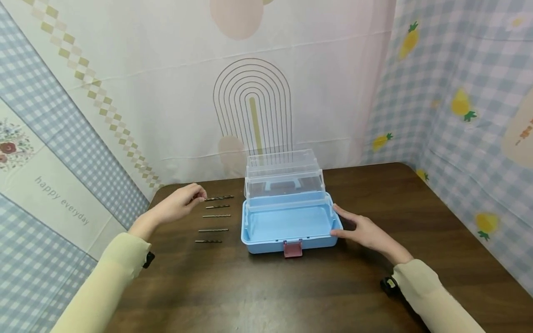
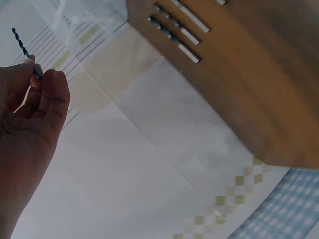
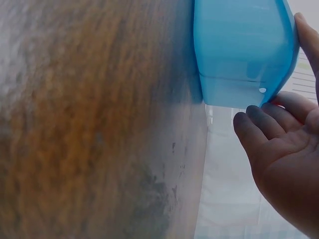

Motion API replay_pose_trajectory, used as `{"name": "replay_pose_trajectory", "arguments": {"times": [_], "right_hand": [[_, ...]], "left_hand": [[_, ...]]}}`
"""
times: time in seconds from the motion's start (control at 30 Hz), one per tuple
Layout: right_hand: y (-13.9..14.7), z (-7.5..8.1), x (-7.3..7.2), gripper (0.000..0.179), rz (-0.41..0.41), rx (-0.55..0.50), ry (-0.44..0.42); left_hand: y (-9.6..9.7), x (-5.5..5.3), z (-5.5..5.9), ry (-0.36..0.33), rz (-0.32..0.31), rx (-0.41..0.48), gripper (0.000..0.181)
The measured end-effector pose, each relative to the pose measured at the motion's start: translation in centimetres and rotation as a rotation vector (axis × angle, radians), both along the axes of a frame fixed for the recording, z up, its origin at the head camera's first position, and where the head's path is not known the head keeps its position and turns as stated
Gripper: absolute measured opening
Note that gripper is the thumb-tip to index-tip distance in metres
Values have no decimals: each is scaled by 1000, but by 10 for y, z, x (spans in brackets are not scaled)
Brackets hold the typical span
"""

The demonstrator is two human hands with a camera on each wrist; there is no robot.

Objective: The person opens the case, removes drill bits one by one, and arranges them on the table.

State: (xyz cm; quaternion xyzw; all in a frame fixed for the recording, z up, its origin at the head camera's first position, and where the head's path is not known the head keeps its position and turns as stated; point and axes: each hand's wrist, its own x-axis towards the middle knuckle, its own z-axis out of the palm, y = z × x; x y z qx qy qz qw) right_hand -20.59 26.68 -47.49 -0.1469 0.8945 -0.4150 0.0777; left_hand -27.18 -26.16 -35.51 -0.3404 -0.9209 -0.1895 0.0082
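Observation:
My left hand (image 1: 183,202) pinches a dark twist drill bit (image 2: 22,47) between thumb and fingers, its fluted end pointing away from the hand. Below it, more drill bits lie in a column on the table, among them a dark one (image 1: 218,206), a silvery one (image 1: 216,216) and a short dark one (image 1: 208,241). A light blue plastic box (image 1: 291,222) stands with its clear lid (image 1: 285,173) raised. My right hand (image 1: 364,230) rests on the box's right rim, thumb and fingers spread along it; in the right wrist view, several fingertips (image 3: 244,119) stay off the box.
The brown wooden table (image 1: 270,296) reaches back to a printed cloth (image 1: 175,92) on the wall. On the box's front hangs a dark pink latch (image 1: 293,249). A checked cloth (image 1: 458,152) borders the right side.

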Motion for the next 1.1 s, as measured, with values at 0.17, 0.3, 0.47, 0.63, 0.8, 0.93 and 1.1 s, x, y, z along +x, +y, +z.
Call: {"name": "replay_pose_trajectory", "arguments": {"times": [0.17, 0.3, 0.47, 0.63, 0.8, 0.93, 1.1], "right_hand": [[-1, 1, 1, 88, 6, -13, 8], [0, 1, 1, 89, 2, -8, 0], [1, 1, 0, 90, -9, 15, -3], [1, 2, -2, 89, -5, 32, 6], [1, 2, -2, 89, -6, 30, 3], [0, 1, -2, 89, -5, 22, 1], [0, 0, -2, 89, -2, 10, 3]], "left_hand": [[-6, 8, -20, -5, -11, 26, 9], [-9, 15, -35, -29, -8, 39, 10], [-11, 24, -54, -86, -4, 33, 6], [-16, 33, -70, -123, -16, 28, 4], [-24, 40, -86, -142, -38, 2, 5], [-30, 44, -96, -166, -44, -12, 5], [-35, 47, -105, -196, -46, -39, 5]]}}
